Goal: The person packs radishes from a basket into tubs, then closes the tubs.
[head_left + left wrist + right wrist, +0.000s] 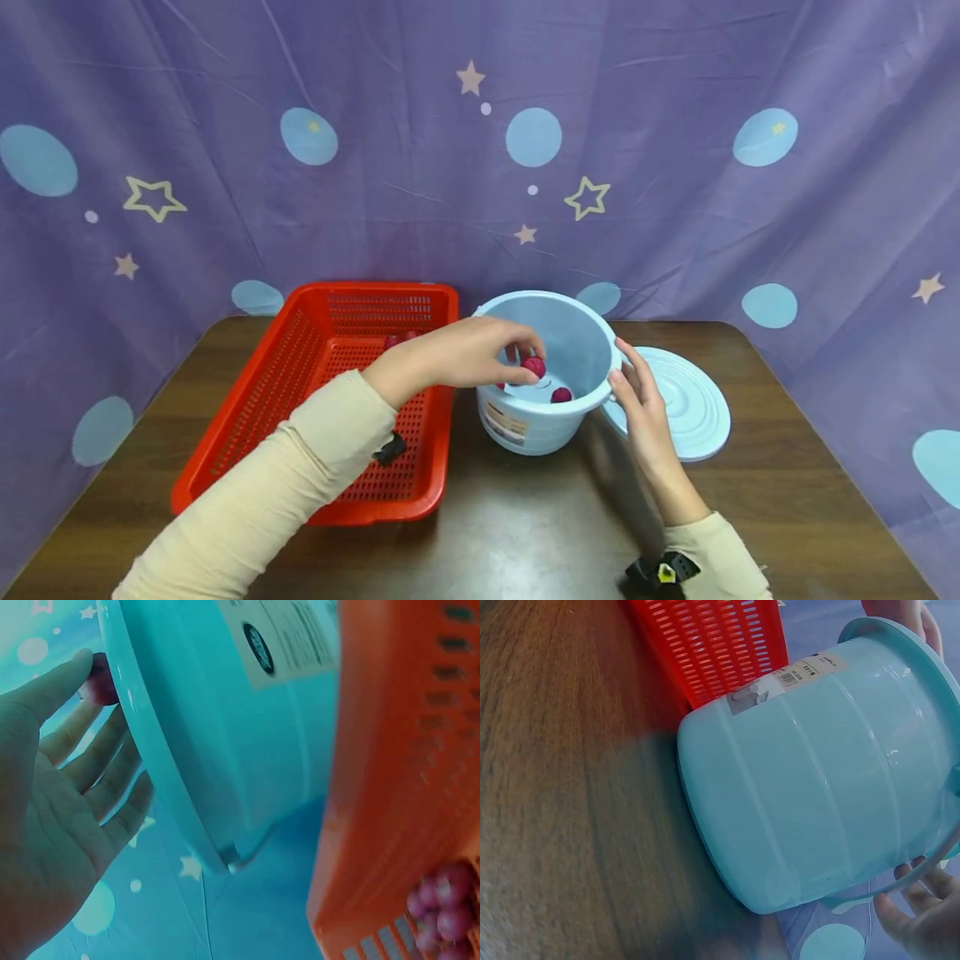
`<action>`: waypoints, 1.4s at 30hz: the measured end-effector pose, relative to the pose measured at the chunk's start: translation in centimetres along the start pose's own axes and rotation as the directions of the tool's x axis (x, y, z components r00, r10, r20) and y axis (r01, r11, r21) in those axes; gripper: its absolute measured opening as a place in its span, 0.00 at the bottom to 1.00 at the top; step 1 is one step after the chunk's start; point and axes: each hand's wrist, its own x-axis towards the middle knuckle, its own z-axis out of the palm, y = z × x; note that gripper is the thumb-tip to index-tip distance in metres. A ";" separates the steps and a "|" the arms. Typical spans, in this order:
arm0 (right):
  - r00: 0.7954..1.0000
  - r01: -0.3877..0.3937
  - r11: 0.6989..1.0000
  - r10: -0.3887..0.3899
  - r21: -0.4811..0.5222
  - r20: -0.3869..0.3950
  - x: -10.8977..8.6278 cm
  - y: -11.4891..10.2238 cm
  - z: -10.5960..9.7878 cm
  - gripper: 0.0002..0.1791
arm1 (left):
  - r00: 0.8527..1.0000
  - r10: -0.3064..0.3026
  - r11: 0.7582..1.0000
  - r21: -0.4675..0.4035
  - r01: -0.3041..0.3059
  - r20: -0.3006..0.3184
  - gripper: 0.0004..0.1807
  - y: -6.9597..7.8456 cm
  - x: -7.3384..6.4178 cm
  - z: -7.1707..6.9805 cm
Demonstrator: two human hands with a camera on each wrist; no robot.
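My left hand (487,350) reaches over the rim of a light-blue bucket (525,429) and pinches a small, round dark-red ball (533,367) between thumb and fingers. Another dark-red ball (561,395) lies on the bucket floor, and part of one more shows beside the left hand. At the bucket's right side my right hand (647,408) holds the edge by the handle (922,871). A red slotted basket (438,475) stands left of the bucket. Several dark-red balls (452,900) lie in it, mostly hidden by my left arm in the head view.
The round light-blue lid (693,408) lies on the wooden table (525,533) right of the bucket, behind the right hand. A purple curtain (420,167) with stars and dots hangs behind the table's back edge.
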 end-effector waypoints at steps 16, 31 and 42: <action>1.000 0.018 0.999 -0.018 -0.027 0.008 0.1 0.4 -0.1 0.27 | 0.998 0.017 0.998 0.063 -0.021 0.066 0.14 0.7 2.7 2.2; 1.000 0.014 1.000 -0.014 -0.016 0.016 0.0 0.2 -0.4 0.27 | 0.997 0.008 1.000 -0.014 -0.007 0.072 0.17 0.6 2.6 1.6; 1.000 -0.005 1.000 0.005 -0.010 0.008 0.1 0.3 -0.1 0.28 | 0.993 -0.051 0.998 -0.042 0.047 -0.107 0.15 -1.0 0.9 -1.1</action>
